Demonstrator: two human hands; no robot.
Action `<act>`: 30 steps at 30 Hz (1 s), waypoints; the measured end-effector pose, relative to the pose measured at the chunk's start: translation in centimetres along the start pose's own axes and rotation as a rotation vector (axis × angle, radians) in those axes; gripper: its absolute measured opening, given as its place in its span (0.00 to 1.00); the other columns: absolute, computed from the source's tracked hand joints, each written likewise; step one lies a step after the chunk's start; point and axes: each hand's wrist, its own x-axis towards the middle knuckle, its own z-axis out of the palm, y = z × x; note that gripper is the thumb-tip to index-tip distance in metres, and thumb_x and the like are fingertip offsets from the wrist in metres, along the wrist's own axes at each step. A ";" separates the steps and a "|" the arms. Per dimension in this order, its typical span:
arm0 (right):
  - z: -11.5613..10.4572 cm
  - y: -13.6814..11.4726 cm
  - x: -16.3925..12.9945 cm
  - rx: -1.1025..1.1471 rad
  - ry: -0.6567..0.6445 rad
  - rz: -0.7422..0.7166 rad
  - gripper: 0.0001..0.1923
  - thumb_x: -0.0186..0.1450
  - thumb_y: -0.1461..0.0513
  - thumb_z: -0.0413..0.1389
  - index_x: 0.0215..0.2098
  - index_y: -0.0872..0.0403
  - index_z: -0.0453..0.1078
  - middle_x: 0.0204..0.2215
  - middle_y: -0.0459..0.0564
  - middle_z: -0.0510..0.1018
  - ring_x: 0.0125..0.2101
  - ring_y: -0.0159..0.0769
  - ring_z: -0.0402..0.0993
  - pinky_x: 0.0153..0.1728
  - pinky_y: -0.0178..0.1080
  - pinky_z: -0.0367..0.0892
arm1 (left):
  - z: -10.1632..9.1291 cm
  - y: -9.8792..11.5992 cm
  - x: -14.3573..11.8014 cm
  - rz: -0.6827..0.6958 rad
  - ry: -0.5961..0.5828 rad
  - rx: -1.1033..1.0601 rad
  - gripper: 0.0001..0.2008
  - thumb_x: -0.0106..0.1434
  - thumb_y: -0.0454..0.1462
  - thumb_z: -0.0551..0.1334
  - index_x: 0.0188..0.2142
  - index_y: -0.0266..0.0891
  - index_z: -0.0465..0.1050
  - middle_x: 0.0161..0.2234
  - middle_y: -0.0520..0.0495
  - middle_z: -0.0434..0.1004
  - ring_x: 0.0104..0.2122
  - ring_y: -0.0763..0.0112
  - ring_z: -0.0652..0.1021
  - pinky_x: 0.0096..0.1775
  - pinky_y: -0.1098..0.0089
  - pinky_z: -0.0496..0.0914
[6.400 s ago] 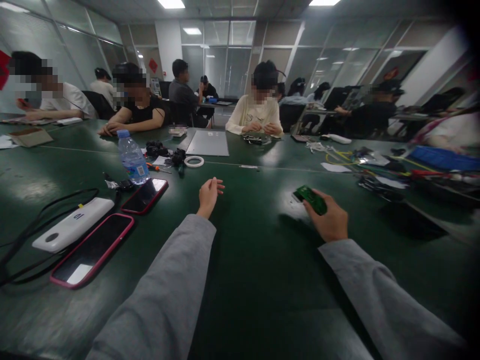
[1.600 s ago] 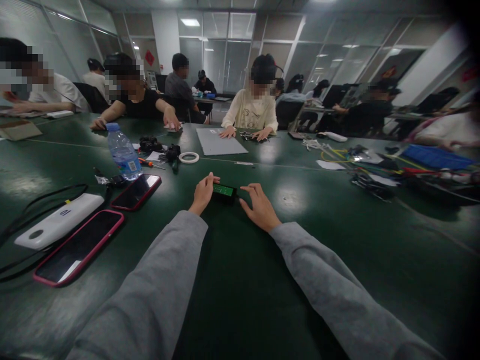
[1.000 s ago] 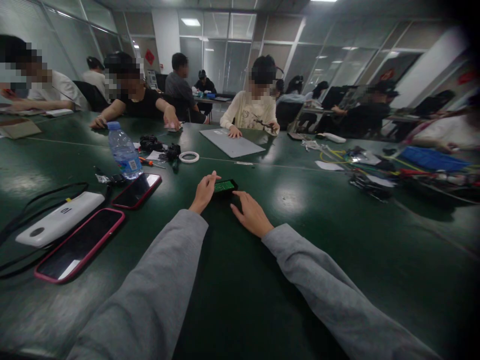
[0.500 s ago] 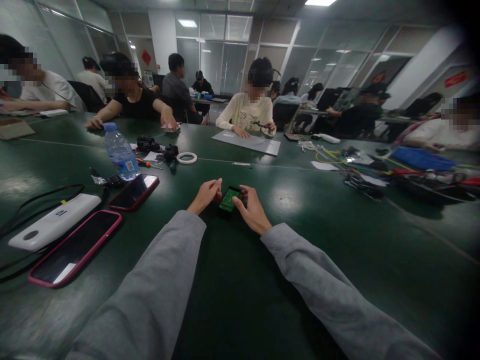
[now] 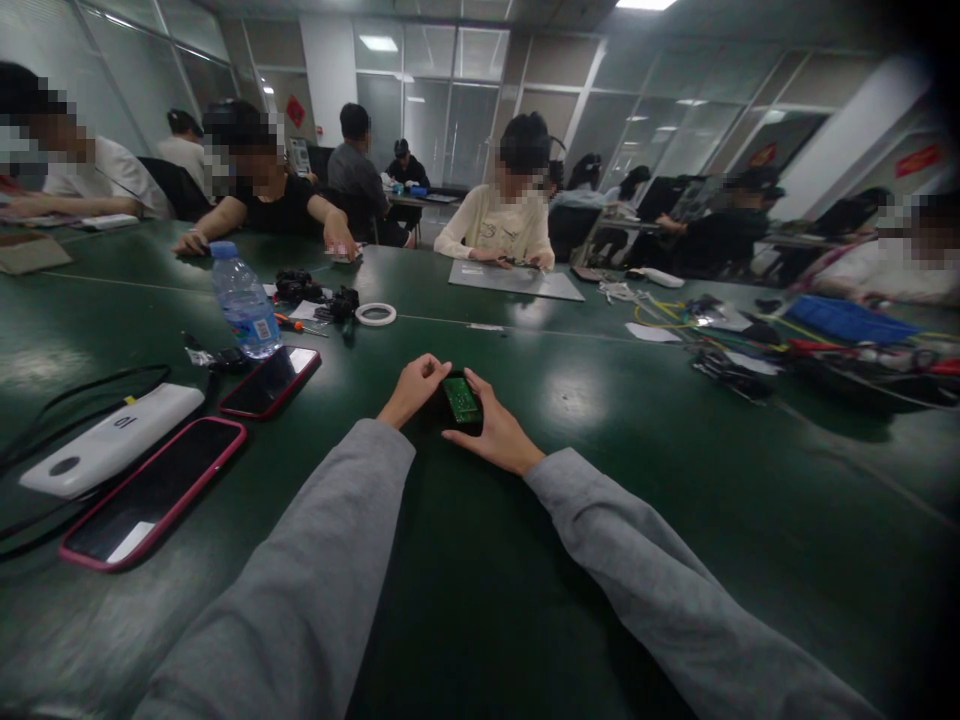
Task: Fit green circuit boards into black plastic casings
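One green circuit board (image 5: 460, 400), apparently set in a dark case (image 5: 466, 429), sits between the left grip (image 5: 417, 386) and the right grip (image 5: 496, 428). The right grip grasps the case, thumb at its near end, fingers along the right side. The left grip's fingertips bunch at the far-left corner, partly covering it; whether they pinch anything cannot be told. The board looks light, stiff and fragile, best held by its edges. Left of the grips lie a red-edged phone (image 5: 271, 382), a pink-rimmed phone (image 5: 154, 495) and a bottle (image 5: 247, 312); beyond them, a tape roll (image 5: 376, 324).
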 end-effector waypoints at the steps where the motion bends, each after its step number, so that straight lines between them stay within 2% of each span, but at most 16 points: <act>1: 0.0 0.0 0.0 0.002 0.000 0.010 0.51 0.56 0.49 0.63 0.67 0.47 0.38 0.63 0.55 0.53 0.59 0.47 0.58 0.58 0.51 0.59 | 0.0 -0.2 0.1 0.030 0.051 0.004 0.14 0.59 0.46 0.61 0.27 0.37 0.65 0.24 0.53 0.69 0.26 0.76 0.70 0.32 0.73 0.65; 3: 0.0 0.3 0.1 0.024 -0.006 0.040 0.47 0.59 0.52 0.61 0.67 0.48 0.39 0.58 0.55 0.62 0.55 0.46 0.64 0.56 0.51 0.62 | 0.1 -0.5 0.2 0.056 0.092 -0.036 0.12 0.60 0.44 0.62 0.33 0.37 0.68 0.32 0.49 0.73 0.33 0.73 0.73 0.39 0.71 0.67; 6: 0.0 1.5 0.4 0.089 0.050 0.048 0.45 0.59 0.55 0.60 0.67 0.49 0.39 0.53 0.55 0.66 0.52 0.43 0.66 0.55 0.50 0.63 | 0.2 -0.8 0.3 0.042 0.010 -0.121 0.15 0.61 0.45 0.60 0.45 0.39 0.68 0.41 0.45 0.75 0.42 0.69 0.75 0.45 0.67 0.67; 8: 0.1 3.0 0.8 0.091 0.206 0.080 0.45 0.57 0.55 0.61 0.65 0.52 0.43 0.54 0.57 0.62 0.52 0.43 0.64 0.54 0.49 0.64 | 0.2 -0.8 0.3 0.026 -0.021 -0.115 0.17 0.62 0.46 0.60 0.46 0.39 0.68 0.43 0.44 0.75 0.44 0.67 0.75 0.47 0.66 0.67; 11: 0.1 5.3 1.1 0.085 0.503 0.273 0.41 0.55 0.54 0.60 0.61 0.57 0.49 0.51 0.60 0.60 0.47 0.43 0.66 0.47 0.49 0.69 | 0.0 -0.7 0.2 -0.035 0.045 -0.081 0.18 0.61 0.48 0.59 0.42 0.37 0.69 0.41 0.42 0.74 0.40 0.68 0.75 0.43 0.66 0.69; 13: 0.0 6.3 1.2 0.152 0.587 0.381 0.37 0.57 0.53 0.58 0.59 0.58 0.50 0.46 0.58 0.64 0.41 0.41 0.69 0.43 0.47 0.71 | -0.1 -0.5 0.2 -0.094 0.049 -0.098 0.19 0.61 0.51 0.58 0.40 0.36 0.67 0.39 0.43 0.74 0.35 0.70 0.75 0.37 0.68 0.71; 16: -0.2 6.4 1.2 0.283 0.551 0.398 0.34 0.60 0.50 0.54 0.58 0.56 0.50 0.42 0.55 0.68 0.40 0.39 0.71 0.44 0.46 0.70 | -0.3 -0.2 0.0 -0.108 -0.042 -0.118 0.20 0.61 0.53 0.56 0.35 0.37 0.68 0.35 0.45 0.75 0.32 0.71 0.75 0.33 0.69 0.70; 22: 0.0 5.2 1.4 0.431 0.425 0.339 0.33 0.61 0.45 0.54 0.56 0.53 0.53 0.48 0.57 0.71 0.48 0.41 0.70 0.54 0.49 0.64 | -0.2 0.7 -0.3 -0.112 -0.293 -0.083 0.27 0.62 0.56 0.52 0.27 0.35 0.72 0.31 0.43 0.79 0.31 0.70 0.77 0.35 0.69 0.68; 27: 0.3 5.7 1.3 0.353 0.332 0.272 0.44 0.51 0.48 0.66 0.59 0.52 0.53 0.52 0.57 0.68 0.54 0.44 0.65 0.57 0.49 0.61 | -0.1 0.9 -0.4 -0.099 -0.276 -0.058 0.28 0.61 0.56 0.52 0.26 0.34 0.73 0.32 0.41 0.80 0.32 0.69 0.77 0.34 0.70 0.67; 30: 0.3 5.9 1.2 0.305 0.320 0.274 0.44 0.50 0.49 0.67 0.58 0.53 0.55 0.55 0.58 0.66 0.56 0.45 0.63 0.58 0.49 0.60 | 0.0 0.8 -0.4 -0.092 -0.254 -0.062 0.27 0.62 0.55 0.52 0.29 0.34 0.74 0.34 0.41 0.80 0.30 0.70 0.77 0.33 0.71 0.67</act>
